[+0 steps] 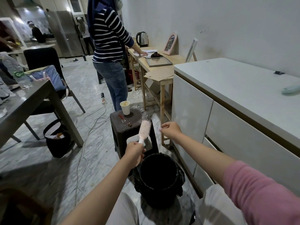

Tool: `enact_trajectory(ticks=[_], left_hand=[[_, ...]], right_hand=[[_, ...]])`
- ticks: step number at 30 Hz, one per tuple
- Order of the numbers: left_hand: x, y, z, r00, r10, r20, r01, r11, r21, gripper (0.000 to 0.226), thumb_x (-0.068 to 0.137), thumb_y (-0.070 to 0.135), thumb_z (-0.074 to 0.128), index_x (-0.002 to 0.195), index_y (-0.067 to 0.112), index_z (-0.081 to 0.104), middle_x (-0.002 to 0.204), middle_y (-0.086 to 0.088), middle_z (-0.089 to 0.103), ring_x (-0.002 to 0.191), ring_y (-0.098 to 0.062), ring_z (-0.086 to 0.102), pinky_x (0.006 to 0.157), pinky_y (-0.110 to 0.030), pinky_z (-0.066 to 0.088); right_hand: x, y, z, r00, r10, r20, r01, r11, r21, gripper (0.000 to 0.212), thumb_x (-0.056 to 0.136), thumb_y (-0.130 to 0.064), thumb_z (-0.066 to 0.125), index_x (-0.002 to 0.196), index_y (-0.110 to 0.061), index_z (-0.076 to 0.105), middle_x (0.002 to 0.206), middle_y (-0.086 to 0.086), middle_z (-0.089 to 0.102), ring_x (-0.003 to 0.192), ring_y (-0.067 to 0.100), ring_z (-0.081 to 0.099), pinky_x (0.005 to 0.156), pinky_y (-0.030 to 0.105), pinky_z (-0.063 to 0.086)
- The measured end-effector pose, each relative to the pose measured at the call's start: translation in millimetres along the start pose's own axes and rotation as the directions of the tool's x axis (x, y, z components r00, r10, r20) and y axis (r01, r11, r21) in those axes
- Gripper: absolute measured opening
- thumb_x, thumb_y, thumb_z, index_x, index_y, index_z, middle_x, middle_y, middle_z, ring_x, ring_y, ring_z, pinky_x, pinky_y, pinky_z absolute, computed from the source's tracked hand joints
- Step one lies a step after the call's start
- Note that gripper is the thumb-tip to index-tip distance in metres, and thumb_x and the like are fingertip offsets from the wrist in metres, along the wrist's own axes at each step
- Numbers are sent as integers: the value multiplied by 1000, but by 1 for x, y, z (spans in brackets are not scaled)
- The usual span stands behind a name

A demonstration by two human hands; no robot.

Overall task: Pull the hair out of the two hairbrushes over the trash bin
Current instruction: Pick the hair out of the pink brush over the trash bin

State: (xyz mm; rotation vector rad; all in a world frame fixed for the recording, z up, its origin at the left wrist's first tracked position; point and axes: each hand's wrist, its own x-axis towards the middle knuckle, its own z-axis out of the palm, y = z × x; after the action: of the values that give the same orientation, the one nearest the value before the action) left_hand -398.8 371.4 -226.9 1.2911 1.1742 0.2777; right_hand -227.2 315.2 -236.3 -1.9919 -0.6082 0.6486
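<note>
My left hand [134,151] grips the handle of the pink hairbrush [143,131], holding it just above the far rim of the black trash bin [158,179]; its long axis tilts up and away from me, bristle head pointing toward the dark stool [129,125] with the paper cup [125,107]. To the right, my right hand [170,129] hovers beside the brush head, fingertips pinched together, but whether hair is between them I cannot tell.

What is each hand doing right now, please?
Left hand: grips the pink hairbrush by its handle.
Right hand: fingers pinched together; whether they hold hair cannot be told.
</note>
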Motion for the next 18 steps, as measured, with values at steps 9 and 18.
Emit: enact_trajectory(ticks=[9, 18], left_hand=[[-6, 1, 10, 997, 53, 54, -58, 995, 86, 11, 97, 13, 43, 105, 7, 47, 74, -7, 50, 55, -16, 40, 49, -24, 29], [-4, -13, 7, 952, 305, -32, -290, 930, 225, 6, 95, 16, 47, 99, 14, 44, 80, -9, 56, 55, -16, 47, 44, -24, 36]], right_hand=[[-9, -17, 22, 974, 30, 225, -80, 973, 214, 33, 87, -27, 68, 104, -1, 59, 103, 16, 71, 66, 18, 67, 75, 40, 55], [-7, -20, 31, 999, 5, -40, 6, 958, 287, 24, 78, -16, 77, 62, -8, 60, 66, 9, 66, 65, 21, 66, 77, 47, 60]])
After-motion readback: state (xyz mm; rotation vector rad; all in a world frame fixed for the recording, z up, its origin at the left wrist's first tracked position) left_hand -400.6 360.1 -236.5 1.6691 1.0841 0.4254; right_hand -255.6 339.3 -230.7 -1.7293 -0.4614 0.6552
